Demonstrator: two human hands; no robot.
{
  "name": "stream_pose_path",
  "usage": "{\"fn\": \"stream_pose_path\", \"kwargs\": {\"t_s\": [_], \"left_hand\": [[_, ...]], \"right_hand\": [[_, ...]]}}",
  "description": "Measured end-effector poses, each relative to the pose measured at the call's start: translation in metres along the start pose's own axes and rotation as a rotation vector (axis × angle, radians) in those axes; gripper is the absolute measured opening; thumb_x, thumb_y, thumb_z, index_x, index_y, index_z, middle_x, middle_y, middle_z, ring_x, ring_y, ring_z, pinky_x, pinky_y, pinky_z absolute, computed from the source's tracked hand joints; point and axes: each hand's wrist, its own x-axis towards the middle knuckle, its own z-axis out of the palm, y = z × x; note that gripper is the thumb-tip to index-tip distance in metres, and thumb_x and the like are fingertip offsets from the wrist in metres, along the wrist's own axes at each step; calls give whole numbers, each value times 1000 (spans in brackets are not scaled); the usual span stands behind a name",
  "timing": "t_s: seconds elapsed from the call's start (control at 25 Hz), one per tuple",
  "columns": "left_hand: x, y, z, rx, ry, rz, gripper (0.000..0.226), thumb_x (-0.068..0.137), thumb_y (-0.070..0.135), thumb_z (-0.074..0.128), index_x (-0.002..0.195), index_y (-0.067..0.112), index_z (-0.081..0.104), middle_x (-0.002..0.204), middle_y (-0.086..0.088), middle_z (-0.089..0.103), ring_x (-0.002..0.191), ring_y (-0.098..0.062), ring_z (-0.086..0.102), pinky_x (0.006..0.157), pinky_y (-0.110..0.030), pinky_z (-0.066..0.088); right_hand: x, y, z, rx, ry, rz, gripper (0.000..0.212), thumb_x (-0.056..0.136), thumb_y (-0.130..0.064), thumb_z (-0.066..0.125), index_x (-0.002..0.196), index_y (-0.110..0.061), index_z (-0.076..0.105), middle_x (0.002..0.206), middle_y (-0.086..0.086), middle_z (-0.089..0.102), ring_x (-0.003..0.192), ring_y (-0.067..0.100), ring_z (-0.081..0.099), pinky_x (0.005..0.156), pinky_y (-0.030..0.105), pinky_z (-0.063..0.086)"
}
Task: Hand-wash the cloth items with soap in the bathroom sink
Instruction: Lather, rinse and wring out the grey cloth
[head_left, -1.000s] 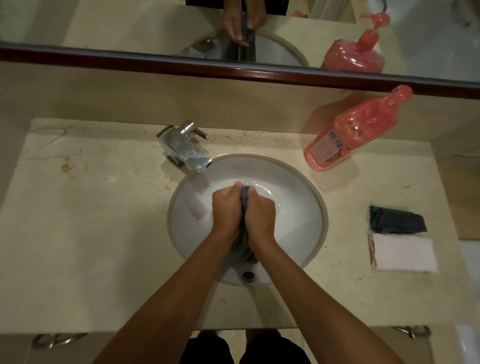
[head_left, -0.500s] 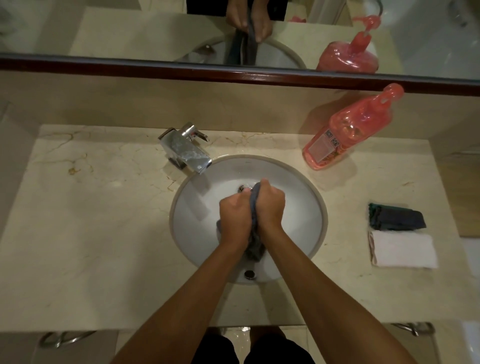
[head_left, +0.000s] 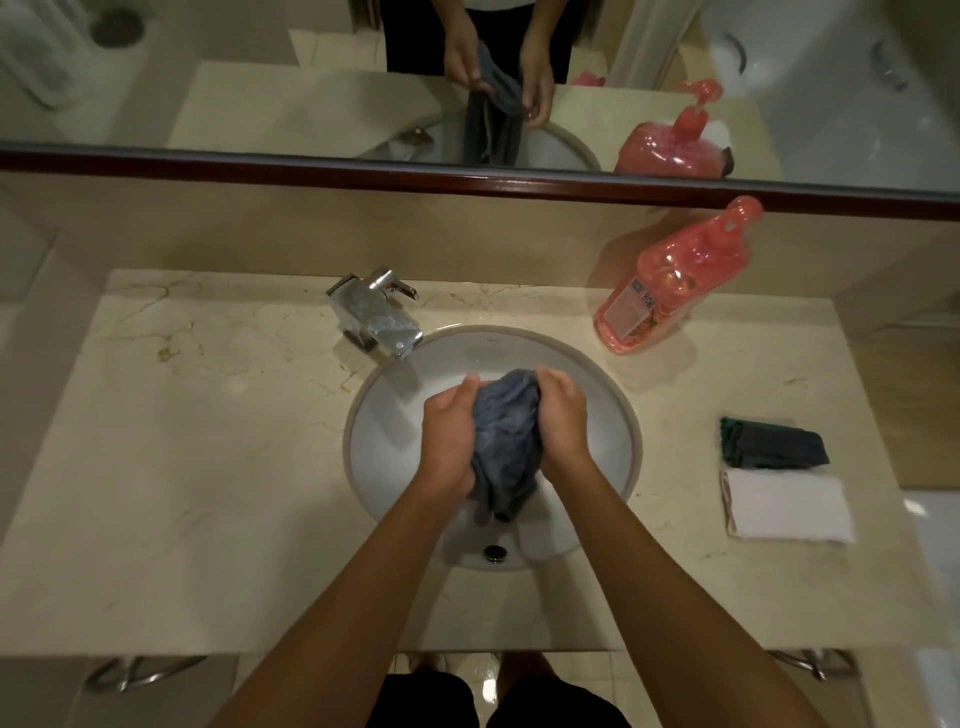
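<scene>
Cloth (head_left: 504, 441) grey, bunched, gripped between both hands over sink (head_left: 613, 415).

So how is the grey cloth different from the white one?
The grey cloth is bunched up, gripped between both hands over the sink; the white cloth lies folded flat on the counter. Grey is dark, white is pale. The white one goes untouched. Both are cloth.
</scene>
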Motion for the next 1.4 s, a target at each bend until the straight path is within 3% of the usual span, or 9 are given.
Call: {"fn": "stream_pose_path", "kwargs": {"t_s": [0.2,0.32,0.44,0.56,0.76,0.96,1.04,1.2,1.4], "left_hand": [[-9,34,-2,69,-87,57,41,107,29,49,89,1,73,86,-23,74,82,-36,73,85,-45,59],[-14,60,5,209,-98,146,44,106,33,47,87,4,73,78,-17,73,75,-27,70,79,-39,57],[-15,71,8,356,-55,203,50,103,44,42,86,10,75,82,-9,75,81,-24,71,81,-36,55],[-14,69,11,327,-77,153,55,96,55,43,91,11,76,89,-11,76,89,-27,72,87,-41,55],[-9,39,7,138,-149,-9,62,102,58,39,107,7,73,106,-20,74,101,-31,71,96,-44,53],[-9,21,15,301,-54,-118,44,109,45,32,113,17,65,119,-20,67,88,-15,59,75,-28,49],[-12,23,15,288,-81,-130,56,107,57,24,111,23,68,110,-10,71,94,-15,62,75,-30,50],[-5,28,8,412,-34,-112,92,86,88,21,117,18,73,112,-9,73,108,-26,65,98,-43,50],[-16,43,11,446,-110,-29,49,99,60,48,105,18,73,96,-1,73,94,-19,65,70,-30,46]], "right_hand": [[-17,-18,-32,-86,-524,6,46,102,-50,46,119,-16,72,109,8,76,105,23,71,89,36,54],[-29,-34,-40,-211,-668,-77,44,93,-48,60,107,-8,74,99,10,77,92,23,73,77,29,53],[-37,-51,-44,-224,-713,-78,31,95,-31,65,93,-1,72,84,9,74,76,16,70,68,24,52],[-46,-62,-42,-78,-744,-11,20,97,-14,61,106,2,69,99,17,73,91,25,70,81,30,58],[-50,-67,-37,285,-723,101,49,88,-20,70,126,8,60,122,29,64,112,36,63,103,44,50],[-49,-88,-39,582,-645,79,47,86,-13,60,129,5,57,123,25,65,116,33,62,109,44,45],[-48,-97,-40,648,-642,47,46,87,-12,58,129,5,56,122,24,65,117,33,62,108,45,46],[-39,-108,-49,703,-620,5,41,89,-10,56,128,3,55,123,23,63,114,33,63,105,45,48],[-35,-112,-58,672,-563,-16,38,99,-1,44,137,3,48,127,28,60,113,37,63,96,48,55]]}}
